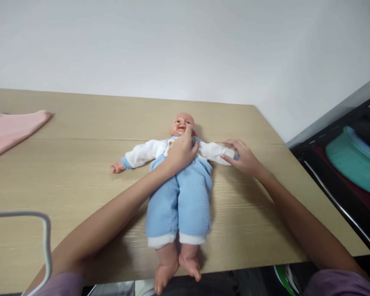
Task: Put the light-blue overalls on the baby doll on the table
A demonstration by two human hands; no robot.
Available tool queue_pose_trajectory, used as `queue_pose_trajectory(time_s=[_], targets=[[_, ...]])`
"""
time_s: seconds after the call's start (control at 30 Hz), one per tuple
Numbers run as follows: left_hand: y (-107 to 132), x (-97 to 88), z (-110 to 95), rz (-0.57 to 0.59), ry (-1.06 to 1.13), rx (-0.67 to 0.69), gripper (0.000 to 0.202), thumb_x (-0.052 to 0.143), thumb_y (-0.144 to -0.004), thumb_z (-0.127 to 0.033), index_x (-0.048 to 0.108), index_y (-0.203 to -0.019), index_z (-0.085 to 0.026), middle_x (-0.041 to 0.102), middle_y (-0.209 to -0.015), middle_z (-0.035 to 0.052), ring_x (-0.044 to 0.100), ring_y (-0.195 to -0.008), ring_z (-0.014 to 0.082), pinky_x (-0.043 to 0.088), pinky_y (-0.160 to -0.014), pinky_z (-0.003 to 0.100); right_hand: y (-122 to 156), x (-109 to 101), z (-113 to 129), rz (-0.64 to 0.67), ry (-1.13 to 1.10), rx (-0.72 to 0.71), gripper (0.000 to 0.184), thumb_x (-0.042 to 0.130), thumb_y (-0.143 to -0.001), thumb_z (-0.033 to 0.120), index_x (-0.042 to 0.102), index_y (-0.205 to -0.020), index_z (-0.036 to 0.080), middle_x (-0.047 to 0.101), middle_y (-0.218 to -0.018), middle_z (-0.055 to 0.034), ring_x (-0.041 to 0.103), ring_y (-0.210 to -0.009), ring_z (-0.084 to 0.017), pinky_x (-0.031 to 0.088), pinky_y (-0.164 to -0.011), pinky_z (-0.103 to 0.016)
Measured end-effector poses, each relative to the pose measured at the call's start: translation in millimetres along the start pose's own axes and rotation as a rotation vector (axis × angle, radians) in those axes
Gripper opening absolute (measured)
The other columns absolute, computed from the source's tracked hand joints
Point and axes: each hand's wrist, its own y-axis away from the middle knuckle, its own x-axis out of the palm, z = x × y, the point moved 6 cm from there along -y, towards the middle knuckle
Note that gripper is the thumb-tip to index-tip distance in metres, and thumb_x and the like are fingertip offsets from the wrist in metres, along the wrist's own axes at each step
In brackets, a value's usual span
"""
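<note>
A baby doll [180,197] in a blue and white fleece suit lies on its back on the wooden table [80,172], head toward the wall and arms spread. My left hand [181,150] rests on the doll's chest, fingers closed on the bib front, one finger up by the chin. My right hand [242,156] grips the cuff end of the doll's white sleeve [214,151], covering the doll's hand. The doll's bare feet hang over the near table edge.
A pink cloth [9,129] lies at the table's far left. A white cable [45,238] loops over the near left corner. A black rack [342,172] holding teal and blue folded items stands to the right. A white wall runs behind.
</note>
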Motion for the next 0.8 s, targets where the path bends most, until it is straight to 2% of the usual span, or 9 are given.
queue_pose_trajectory(time_s=[0.07,0.1,0.17,0.23,0.4,0.5,0.57,0.67,0.8], targets=[[0,-1.9,-3,0.005,-0.104,0.045,0.023,0.056,-0.105,-0.019,0.060,-0.127,-0.018,0.078,-0.119,0.0156,0.072,-0.113,0.0333,0.055,-0.100,0.045,7,1,30,-0.142,0.088,-0.139,0.035,0.072,-0.105,0.040,0.073,-0.135,0.022,0.076,-0.139,-0.0177,0.069,-0.133,-0.041,0.051,-0.117,-0.062],[0,-2.5,-5,0.006,-0.165,0.067,0.020,0.055,-0.107,-0.020,0.062,-0.125,-0.017,0.077,-0.123,0.0173,0.070,-0.118,0.0352,0.054,-0.105,0.048,11,6,46,-0.143,0.085,-0.197,0.028,0.069,-0.107,0.036,0.073,-0.132,0.023,0.077,-0.137,-0.0164,0.069,-0.131,-0.039,0.052,-0.116,-0.060],[0,-2.7,-8,0.010,-0.277,0.089,0.020,0.054,-0.109,-0.024,0.065,-0.124,-0.015,0.076,-0.127,0.0197,0.066,-0.125,0.0383,0.051,-0.111,0.052,17,20,72,-0.037,-0.010,-0.270,0.018,0.065,-0.110,0.032,0.073,-0.126,0.026,0.080,-0.126,-0.0119,0.072,-0.123,-0.034,0.054,-0.111,-0.054],[0,-3.1,-9,0.001,-0.365,0.094,0.022,0.053,-0.111,-0.026,0.066,-0.124,-0.014,0.075,-0.129,0.0208,0.063,-0.128,0.0405,0.049,-0.112,0.054,21,34,85,0.047,-0.142,-0.228,0.017,0.068,-0.110,0.037,0.071,-0.123,0.027,0.079,-0.119,-0.0096,0.072,-0.116,-0.032,0.055,-0.107,-0.051],[1,-6.9,-12,-0.058,-0.471,0.153,0.024,0.054,-0.113,-0.030,0.069,-0.123,-0.013,0.077,-0.130,0.0232,0.059,-0.135,0.0447,0.043,-0.114,0.058,16,64,59,0.178,-0.622,0.144,0.026,0.066,-0.109,0.054,0.063,-0.113,0.028,0.065,-0.093,-0.0004,0.066,-0.085,-0.022,0.057,-0.081,-0.038],[0,-9.5,-12,-0.051,-0.469,0.172,0.030,0.053,-0.115,-0.035,0.069,-0.125,-0.012,0.076,-0.130,0.0245,0.060,-0.135,0.0454,0.042,-0.114,0.059,11,71,44,0.132,-0.728,0.205,0.031,0.070,-0.105,0.059,0.061,-0.109,0.029,0.062,-0.091,0.0009,0.064,-0.086,-0.021,0.056,-0.082,-0.036],[-1,-12.8,-14,-0.061,-0.460,0.197,0.032,0.052,-0.116,-0.037,0.069,-0.127,-0.012,0.073,-0.135,0.0252,0.058,-0.138,0.0459,0.040,-0.115,0.060,11,72,43,0.053,-0.646,0.179,0.028,0.068,-0.106,0.056,0.063,-0.110,0.028,0.065,-0.096,-0.0012,0.065,-0.091,-0.023,0.056,-0.086,-0.038],[1,-16.2,-24,-0.054,-0.417,0.290,0.030,0.050,-0.116,-0.036,0.069,-0.126,-0.015,0.070,-0.140,0.0232,0.056,-0.140,0.0444,0.038,-0.118,0.060,14,74,52,-0.010,-0.380,0.082,0.019,0.060,-0.112,0.043,0.065,-0.113,0.025,0.069,-0.102,-0.0058,0.065,-0.094,-0.025,0.054,-0.093,-0.044],[9,-8.1,-42,0.111,-0.298,0.445,0.032,0.050,-0.117,-0.042,0.071,-0.123,-0.017,0.073,-0.130,0.0164,0.062,-0.125,0.0374,0.044,-0.112,0.053,20,76,56,-0.024,-0.204,0.006,0.011,0.054,-0.113,0.032,0.061,-0.112,0.024,0.071,-0.105,-0.0095,0.066,-0.097,-0.029,0.054,-0.097,-0.048]])
